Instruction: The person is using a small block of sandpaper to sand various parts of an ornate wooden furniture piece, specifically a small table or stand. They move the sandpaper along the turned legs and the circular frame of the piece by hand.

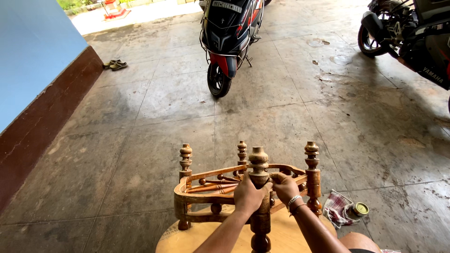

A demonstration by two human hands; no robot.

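Note:
A carved wooden stool (pixel 201 194) lies on its side on a round wooden surface (pixel 187 240), its turned legs pointing up and away from me. My left hand (pixel 248 196) wraps around the nearest turned leg (pixel 258 164) just below its knob. Close beside it, my right hand (pixel 285 186), with a metal bracelet on the wrist, presses on the stool's curved rail, fingers curled against the wood. What lies under those fingers is hidden.
A checked cloth (pixel 338 207) and a small round tin (pixel 360 209) lie on the concrete floor to my right. A scooter (pixel 229 33) is parked ahead, a motorcycle (pixel 412 33) at far right. A blue and brown wall (pixel 33 93) runs along the left, sandals (pixel 115 64) beside it.

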